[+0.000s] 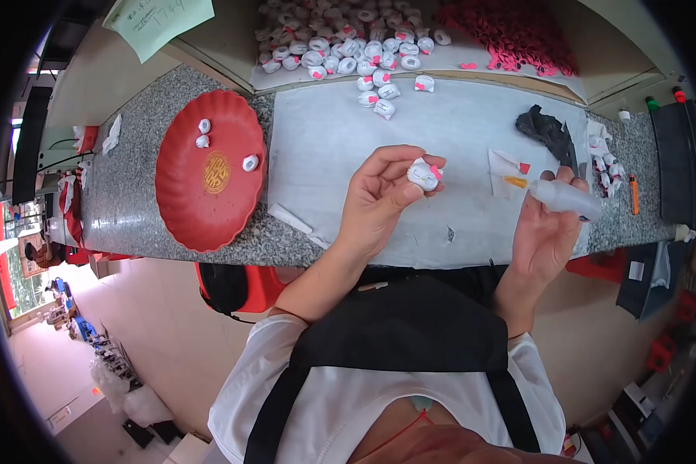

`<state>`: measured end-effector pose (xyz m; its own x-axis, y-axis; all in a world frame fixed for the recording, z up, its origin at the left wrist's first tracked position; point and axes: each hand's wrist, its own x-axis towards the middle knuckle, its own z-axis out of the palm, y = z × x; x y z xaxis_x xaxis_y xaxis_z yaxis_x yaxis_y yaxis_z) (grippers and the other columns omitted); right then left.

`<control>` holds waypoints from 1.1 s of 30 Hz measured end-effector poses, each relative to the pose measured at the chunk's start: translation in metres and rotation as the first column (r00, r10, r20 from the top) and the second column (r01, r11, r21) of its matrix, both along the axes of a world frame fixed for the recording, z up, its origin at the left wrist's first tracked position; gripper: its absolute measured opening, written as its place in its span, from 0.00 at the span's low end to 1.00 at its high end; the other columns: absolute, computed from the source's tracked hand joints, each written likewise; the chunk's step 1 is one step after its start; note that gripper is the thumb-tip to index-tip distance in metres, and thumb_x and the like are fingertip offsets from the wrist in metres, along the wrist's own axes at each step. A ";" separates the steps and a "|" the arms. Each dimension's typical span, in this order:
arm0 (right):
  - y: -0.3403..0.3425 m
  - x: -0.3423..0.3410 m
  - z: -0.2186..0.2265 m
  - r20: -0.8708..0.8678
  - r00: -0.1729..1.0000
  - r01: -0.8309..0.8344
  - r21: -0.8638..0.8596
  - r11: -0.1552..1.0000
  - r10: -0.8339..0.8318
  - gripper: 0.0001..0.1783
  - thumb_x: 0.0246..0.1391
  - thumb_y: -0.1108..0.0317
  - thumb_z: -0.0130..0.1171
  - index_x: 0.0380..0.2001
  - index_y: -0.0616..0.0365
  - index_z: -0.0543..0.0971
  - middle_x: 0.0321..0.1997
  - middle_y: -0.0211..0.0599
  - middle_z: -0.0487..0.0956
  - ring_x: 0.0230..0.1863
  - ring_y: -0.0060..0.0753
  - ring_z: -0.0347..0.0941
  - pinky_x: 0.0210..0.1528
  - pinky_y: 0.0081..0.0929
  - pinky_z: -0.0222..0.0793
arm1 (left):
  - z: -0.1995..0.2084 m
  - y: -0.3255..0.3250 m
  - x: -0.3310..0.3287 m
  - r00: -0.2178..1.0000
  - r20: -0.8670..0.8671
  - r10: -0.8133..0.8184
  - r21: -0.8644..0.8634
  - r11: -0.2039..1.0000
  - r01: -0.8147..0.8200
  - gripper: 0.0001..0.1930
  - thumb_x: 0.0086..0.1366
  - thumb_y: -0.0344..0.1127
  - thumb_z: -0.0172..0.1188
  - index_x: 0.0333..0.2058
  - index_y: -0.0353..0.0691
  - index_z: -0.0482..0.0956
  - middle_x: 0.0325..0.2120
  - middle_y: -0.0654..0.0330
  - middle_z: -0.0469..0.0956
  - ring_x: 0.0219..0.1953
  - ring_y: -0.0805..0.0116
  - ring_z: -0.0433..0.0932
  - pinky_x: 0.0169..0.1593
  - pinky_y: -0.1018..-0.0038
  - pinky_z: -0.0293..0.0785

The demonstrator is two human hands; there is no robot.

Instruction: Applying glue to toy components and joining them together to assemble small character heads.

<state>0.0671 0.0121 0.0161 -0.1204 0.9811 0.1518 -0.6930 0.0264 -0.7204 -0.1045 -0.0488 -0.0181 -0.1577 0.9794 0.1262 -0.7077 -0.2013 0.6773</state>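
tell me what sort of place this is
Probably a small workshop, at a bench for handwork: a heap of small white pieces and a pile of pink pieces sit at the back, and the right hand holds a bottle with an orange tip.

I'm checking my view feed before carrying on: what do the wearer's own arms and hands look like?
The left hand and right hand are ungloved, and the forearms are uncovered. White short sleeves end near the elbows. No markings or cables show on either arm.
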 end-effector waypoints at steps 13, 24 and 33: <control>-0.028 -0.018 -0.003 0.401 0.817 -0.044 0.760 0.648 -0.415 0.20 0.37 0.62 0.60 0.30 0.56 0.62 0.28 0.36 0.64 0.19 0.23 0.60 0.19 0.18 0.61 | 0.001 -0.004 0.003 0.972 -0.190 0.137 0.051 0.990 -0.129 0.18 0.50 0.20 0.51 0.42 0.32 0.61 0.40 0.50 0.66 0.44 0.67 0.66 0.46 0.74 0.63; -0.026 -0.021 -0.008 0.381 0.841 -0.060 0.770 0.635 -0.384 0.20 0.34 0.65 0.62 0.29 0.58 0.64 0.29 0.37 0.65 0.19 0.24 0.62 0.19 0.17 0.62 | 0.000 -0.004 0.004 0.969 -0.205 0.137 -0.004 0.990 -0.141 0.18 0.48 0.25 0.54 0.40 0.33 0.62 0.38 0.47 0.67 0.38 0.66 0.70 0.44 0.70 0.67; -0.028 -0.014 -0.009 0.386 0.871 -0.089 0.730 0.677 -0.302 0.26 0.20 0.74 0.69 0.30 0.57 0.70 0.32 0.36 0.67 0.22 0.27 0.65 0.22 0.22 0.64 | -0.001 -0.003 0.004 0.968 -0.201 0.150 -0.008 0.988 -0.155 0.17 0.48 0.24 0.54 0.39 0.32 0.63 0.38 0.47 0.67 0.38 0.66 0.70 0.44 0.69 0.67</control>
<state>0.0535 -0.0155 0.0070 -0.2656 0.5990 0.7554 -0.2589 0.7105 -0.6544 -0.1008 -0.0523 -0.0194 -0.2796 0.9488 0.1471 -0.5206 -0.2785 0.8071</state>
